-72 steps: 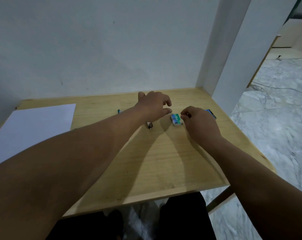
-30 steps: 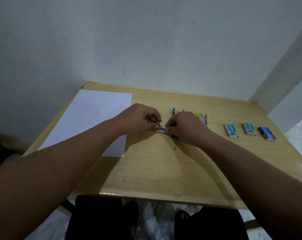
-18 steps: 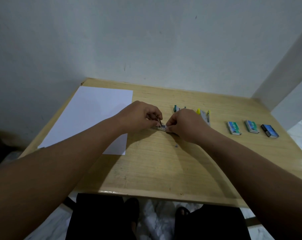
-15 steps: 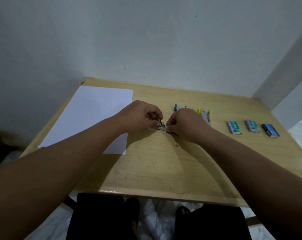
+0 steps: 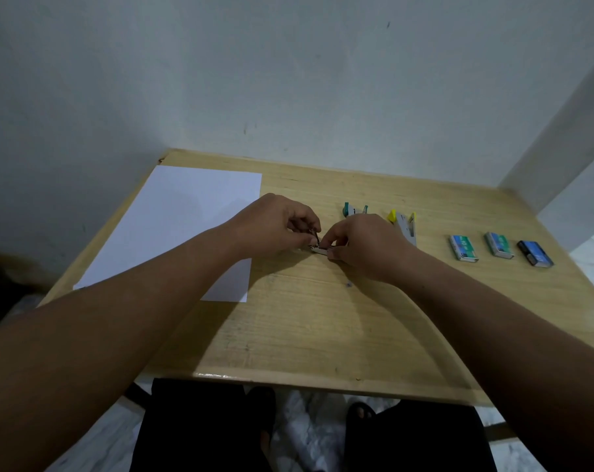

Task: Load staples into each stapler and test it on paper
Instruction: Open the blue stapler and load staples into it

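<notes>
A small grey stapler [image 5: 319,249] lies on the wooden table [image 5: 322,328], mostly hidden between my hands. My left hand [image 5: 275,224] pinches its left end, where a thin metal part sticks up. My right hand [image 5: 363,247] grips its right side. Behind my right hand lie a teal-tipped stapler [image 5: 351,209] and a yellow-tipped stapler [image 5: 406,224]. A white sheet of paper [image 5: 176,219] lies flat on the left of the table.
Two green staple boxes [image 5: 463,248] [image 5: 499,245] and a blue staple box [image 5: 534,253] sit in a row at the right. A grey wall bounds the table's back and a white pillar its right corner. My legs show below the front edge.
The view swung from the staple boxes to the middle of the table. Both hands came together on the small stapler and have stayed there for the last second.
</notes>
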